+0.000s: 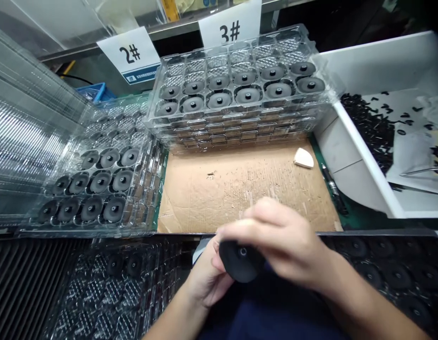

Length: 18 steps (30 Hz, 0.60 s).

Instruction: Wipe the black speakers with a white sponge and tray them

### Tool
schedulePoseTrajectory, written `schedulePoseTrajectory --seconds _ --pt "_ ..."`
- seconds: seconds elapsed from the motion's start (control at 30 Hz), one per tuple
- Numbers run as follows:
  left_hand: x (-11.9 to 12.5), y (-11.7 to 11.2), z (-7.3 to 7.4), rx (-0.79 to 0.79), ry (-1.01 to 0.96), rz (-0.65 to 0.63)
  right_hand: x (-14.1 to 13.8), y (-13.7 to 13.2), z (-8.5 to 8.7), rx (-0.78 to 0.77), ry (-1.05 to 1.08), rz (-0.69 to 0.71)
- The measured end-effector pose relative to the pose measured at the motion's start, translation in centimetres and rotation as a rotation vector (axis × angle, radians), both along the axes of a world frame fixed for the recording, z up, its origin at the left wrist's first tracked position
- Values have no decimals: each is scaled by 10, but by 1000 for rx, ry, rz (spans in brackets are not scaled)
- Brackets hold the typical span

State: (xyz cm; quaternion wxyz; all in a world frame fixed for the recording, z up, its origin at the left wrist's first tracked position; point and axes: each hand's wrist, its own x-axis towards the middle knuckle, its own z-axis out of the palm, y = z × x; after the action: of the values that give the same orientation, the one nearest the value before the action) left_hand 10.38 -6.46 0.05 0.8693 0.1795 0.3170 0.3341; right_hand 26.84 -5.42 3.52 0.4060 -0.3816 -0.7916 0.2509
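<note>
Close to my body, just below the front edge of the bench, I hold a round black disc (240, 264) with a small ring at its centre. My left hand (208, 278) grips the disc's left edge, with the thumb against it. My right hand (282, 236) lies over the top and right of the same disc, slightly blurred, its fingers curled across the rim. Whether a small part sits in the right fingers is hidden. Beyond my hands lies a sheet of brown cardboard (197, 198), with a white wedge-shaped piece (304, 158) at its far right.
Stacked clear trays (233, 111) with black discs stand behind the cardboard; another tray stack (130, 208) is at left. A white bin (364, 160) at right holds small black parts (364, 127). A pen (334, 189) lies beside it. More trays (109, 293) sit lower left.
</note>
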Motion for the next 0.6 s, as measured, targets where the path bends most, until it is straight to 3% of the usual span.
schedulePoseTrajectory --seconds 0.1,0.17,0.3,0.37,0.43,0.53,0.6 --pt "-3 0 -2 -27 -175 -1 17 -1 -19 -209 -23 -309" --pt "-5 1 -3 -39 -225 9 23 -9 -41 -348 -72 -400" --pt "-5 2 -4 -60 -212 25 17 -36 -87 -525 -154 -284" --pt "-5 3 -4 -68 -201 27 18 -45 -94 -560 -178 -277" --pt "-4 4 -5 -67 -209 13 23 -48 -82 -550 -181 -393" --pt "-2 4 -7 -52 -225 -17 30 -44 -35 -435 -79 -612" --pt "1 3 -8 -39 -146 -28 25 -38 -4 -246 19 -603"
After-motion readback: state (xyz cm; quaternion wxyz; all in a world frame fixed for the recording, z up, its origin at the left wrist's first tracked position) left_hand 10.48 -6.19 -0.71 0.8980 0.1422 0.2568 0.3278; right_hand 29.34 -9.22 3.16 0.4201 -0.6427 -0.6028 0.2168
